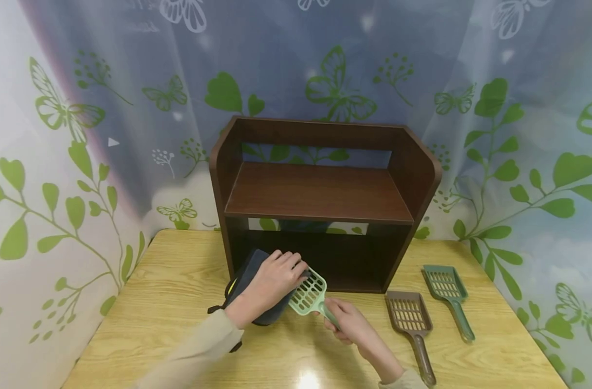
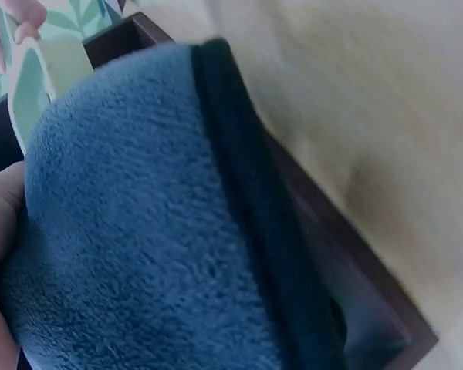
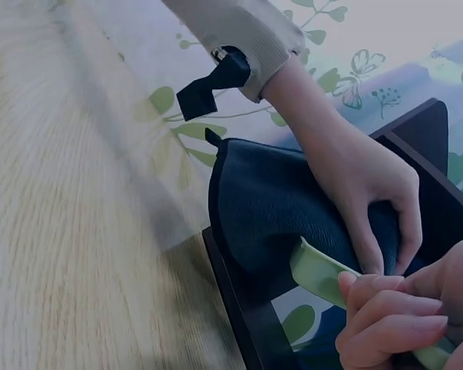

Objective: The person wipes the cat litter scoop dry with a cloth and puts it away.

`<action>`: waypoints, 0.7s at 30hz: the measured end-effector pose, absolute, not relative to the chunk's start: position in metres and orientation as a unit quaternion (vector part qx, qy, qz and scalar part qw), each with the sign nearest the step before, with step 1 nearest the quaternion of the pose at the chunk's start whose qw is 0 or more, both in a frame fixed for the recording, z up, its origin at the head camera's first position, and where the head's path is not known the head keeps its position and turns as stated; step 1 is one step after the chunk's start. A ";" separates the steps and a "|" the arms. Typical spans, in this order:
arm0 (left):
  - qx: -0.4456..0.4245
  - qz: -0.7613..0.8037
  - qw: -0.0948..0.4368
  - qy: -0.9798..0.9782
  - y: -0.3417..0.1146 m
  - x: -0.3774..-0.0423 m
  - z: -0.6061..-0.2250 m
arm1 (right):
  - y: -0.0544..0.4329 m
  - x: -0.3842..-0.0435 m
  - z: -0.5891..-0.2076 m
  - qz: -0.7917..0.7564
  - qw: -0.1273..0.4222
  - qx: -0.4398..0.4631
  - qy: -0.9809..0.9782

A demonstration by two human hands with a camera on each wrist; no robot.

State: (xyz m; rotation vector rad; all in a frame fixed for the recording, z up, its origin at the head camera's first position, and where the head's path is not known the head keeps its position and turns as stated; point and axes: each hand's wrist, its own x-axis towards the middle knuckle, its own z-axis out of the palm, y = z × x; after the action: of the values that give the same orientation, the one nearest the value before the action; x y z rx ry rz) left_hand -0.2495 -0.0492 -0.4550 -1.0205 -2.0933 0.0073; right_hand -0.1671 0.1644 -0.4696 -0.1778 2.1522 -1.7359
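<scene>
Draped over my left hand's palm side is a dark blue plush cloth (image 2: pixel 147 208) with a black edging, and my left hand (image 1: pixel 278 276) grips it. The fingers bring the cloth up against the front of a light green slotted litter scoop (image 1: pixel 320 306). My right hand (image 1: pixel 350 323) holds that scoop by its handle, its slotted pan tilted up toward the cloth. In the right wrist view the scoop's pale side (image 3: pixel 318 271) overlaps the cloth, close beside the left fingertips. Part of the pan is hidden behind the left hand and cloth.
A dark brown two-tier shelf (image 1: pixel 320 192) stands behind the hands on the wood-grain table (image 1: pixel 179 302). To the right lie a brown litter scoop (image 1: pixel 427 361) and a dark green one (image 1: pixel 462 321). A leaf-printed curtain (image 1: pixel 286 59) surrounds the table.
</scene>
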 end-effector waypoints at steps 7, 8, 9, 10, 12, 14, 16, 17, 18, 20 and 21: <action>-0.379 -0.030 0.367 -0.849 -0.036 -0.242 -0.460 | 0.161 -0.167 -0.470 -0.617 0.187 -0.067 0.762; -0.379 -0.039 0.362 -0.851 -0.034 -0.241 -0.459 | 0.161 -0.167 -0.469 -0.616 0.187 -0.069 0.763; -0.380 -0.050 0.356 -0.852 -0.033 -0.240 -0.459 | 0.161 -0.168 -0.469 -0.615 0.187 -0.071 0.763; -0.382 -0.064 0.348 -0.854 -0.031 -0.238 -0.458 | 0.162 -0.168 -0.469 -0.614 0.186 -0.073 0.764; -0.389 -0.090 0.331 -0.855 -0.029 -0.235 -0.457 | 0.162 -0.169 -0.468 -0.611 0.188 -0.079 0.765; -0.396 -0.112 0.310 -0.857 -0.027 -0.233 -0.457 | 0.163 -0.171 -0.468 -0.610 0.190 -0.082 0.765; -0.402 -0.121 0.289 -0.860 -0.027 -0.231 -0.458 | 0.164 -0.172 -0.469 -0.611 0.193 -0.081 0.763; -0.405 -0.122 0.280 -0.862 -0.027 -0.231 -0.459 | 0.164 -0.172 -0.469 -0.611 0.194 -0.080 0.763; -0.408 -0.121 0.273 -0.863 -0.027 -0.230 -0.459 | 0.165 -0.173 -0.469 -0.611 0.195 -0.077 0.763; -0.414 -0.120 0.261 -0.864 -0.028 -0.230 -0.459 | 0.166 -0.173 -0.468 -0.616 0.194 -0.068 0.760; -0.419 -0.119 0.256 -0.863 -0.029 -0.230 -0.459 | 0.167 -0.173 -0.468 -0.618 0.194 -0.065 0.759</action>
State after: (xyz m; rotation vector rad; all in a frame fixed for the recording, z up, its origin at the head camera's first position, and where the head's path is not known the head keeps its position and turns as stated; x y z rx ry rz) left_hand -0.2299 -0.0288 -0.4587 -1.1362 -2.3422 -0.3237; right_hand -0.1734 0.1671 -0.4679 -0.1833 2.1296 -1.7329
